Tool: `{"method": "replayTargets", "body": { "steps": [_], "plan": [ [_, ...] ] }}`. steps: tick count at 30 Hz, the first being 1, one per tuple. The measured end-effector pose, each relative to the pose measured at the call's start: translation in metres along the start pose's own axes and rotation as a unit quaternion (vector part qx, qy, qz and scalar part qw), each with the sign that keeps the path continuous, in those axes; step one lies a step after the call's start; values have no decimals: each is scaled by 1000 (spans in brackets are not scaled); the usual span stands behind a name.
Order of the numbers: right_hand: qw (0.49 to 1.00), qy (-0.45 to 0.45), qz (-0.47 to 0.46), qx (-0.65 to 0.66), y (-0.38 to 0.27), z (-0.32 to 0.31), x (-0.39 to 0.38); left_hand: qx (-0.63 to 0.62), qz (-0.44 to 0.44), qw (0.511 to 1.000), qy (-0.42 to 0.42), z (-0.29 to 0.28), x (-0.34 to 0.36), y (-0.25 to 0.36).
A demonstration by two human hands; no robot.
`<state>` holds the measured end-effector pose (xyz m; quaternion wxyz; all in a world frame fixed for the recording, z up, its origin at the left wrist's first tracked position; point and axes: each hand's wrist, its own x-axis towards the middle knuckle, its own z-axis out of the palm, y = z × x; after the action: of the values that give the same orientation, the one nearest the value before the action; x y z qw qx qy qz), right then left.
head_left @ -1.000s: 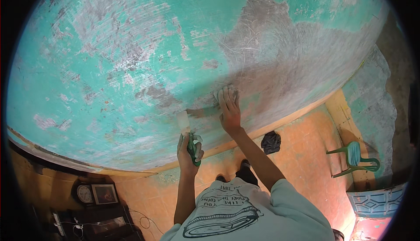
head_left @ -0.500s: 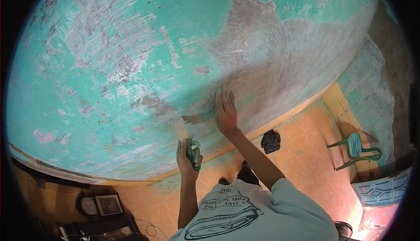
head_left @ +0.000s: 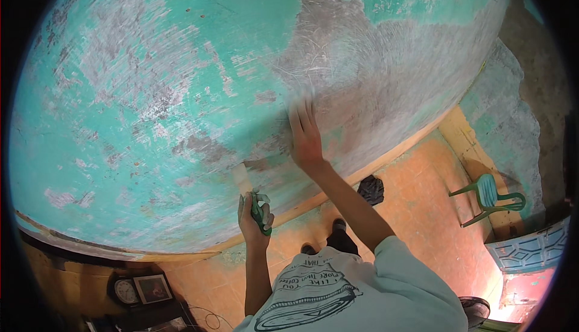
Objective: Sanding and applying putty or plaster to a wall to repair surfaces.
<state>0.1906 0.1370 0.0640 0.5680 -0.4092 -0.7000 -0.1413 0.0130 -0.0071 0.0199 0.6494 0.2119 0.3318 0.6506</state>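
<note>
In front of me rises a wall with scraped, peeling turquoise paint and bare grey patches. My left hand is closed round the green handle of a putty knife, its pale flat blade pointing up at the lower wall. To the right of it and higher, my right hand lies against the wall with its fingers stretched out. Its fingertips are smeared by motion, and no object shows in it.
An orange tiled floor runs along the wall's base. On it lie a black plastic bag and a green chair. A clock and a framed picture stand on dark furniture at lower left.
My right hand has slid up the wall a little. The left hand with the putty knife has shifted slightly left, and the whole view has moved a bit.
</note>
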Motion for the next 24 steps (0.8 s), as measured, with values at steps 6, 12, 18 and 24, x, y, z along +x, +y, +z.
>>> {"method": "replayTargets", "body": {
  "steps": [6,12,18,24],
  "plan": [
    [999,36,-14,20,-4,4,20,6,-1,1000,-8,4,-1,1],
    [995,-53,71,46,7,10,-83,19,14,999,23,7,0,-5],
    [997,16,-23,70,-12,-14,48,29,34,999,12,3,-2,-5],
    [996,-32,23,76,11,14,-76,25,34,999,27,14,0,-11]
  ]
}}
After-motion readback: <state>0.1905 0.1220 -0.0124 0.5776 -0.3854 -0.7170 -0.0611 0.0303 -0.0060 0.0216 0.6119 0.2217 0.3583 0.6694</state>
